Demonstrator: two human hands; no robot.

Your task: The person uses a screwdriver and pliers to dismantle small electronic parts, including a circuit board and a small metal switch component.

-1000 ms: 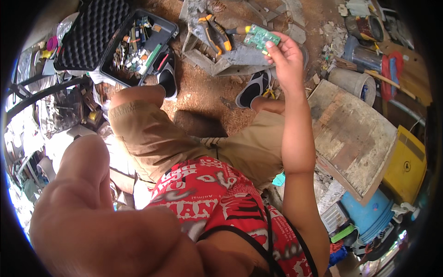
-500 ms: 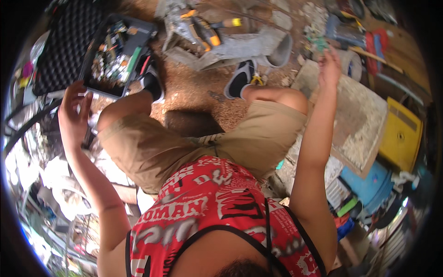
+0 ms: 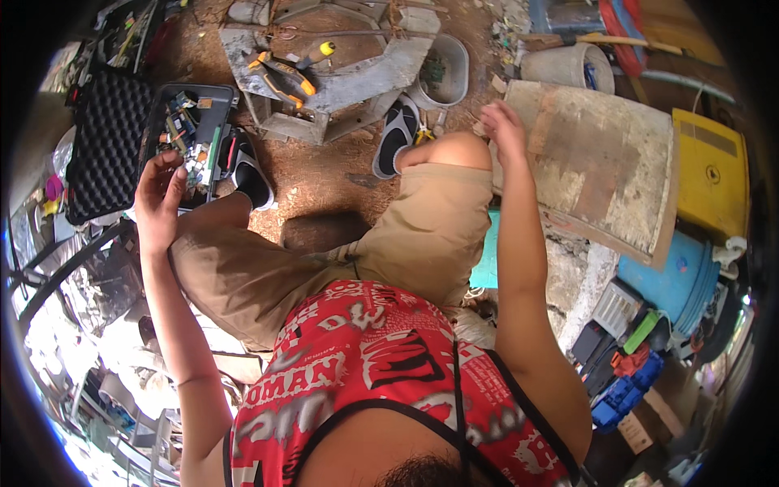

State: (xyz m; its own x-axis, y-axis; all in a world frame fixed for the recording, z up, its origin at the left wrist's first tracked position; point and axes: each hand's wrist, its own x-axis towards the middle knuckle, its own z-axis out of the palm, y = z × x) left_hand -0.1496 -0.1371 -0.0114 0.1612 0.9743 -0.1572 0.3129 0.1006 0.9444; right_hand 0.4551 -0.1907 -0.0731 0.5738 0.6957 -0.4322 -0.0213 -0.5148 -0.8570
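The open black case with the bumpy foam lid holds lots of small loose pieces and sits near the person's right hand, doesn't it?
Not quite: the head view shows the open black case, with its bumpy foam lid and small loose pieces, near the person's left hand, not the right.

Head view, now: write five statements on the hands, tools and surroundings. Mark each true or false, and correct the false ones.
1. The case is open. True.
2. The left hand is nearer the case than the right hand is. True.
3. The right hand has a board in its grip. False: no board shows in it.
4. The pliers lie on the grey frame. True.
5. Both feet are bare. False: both wear shoes.
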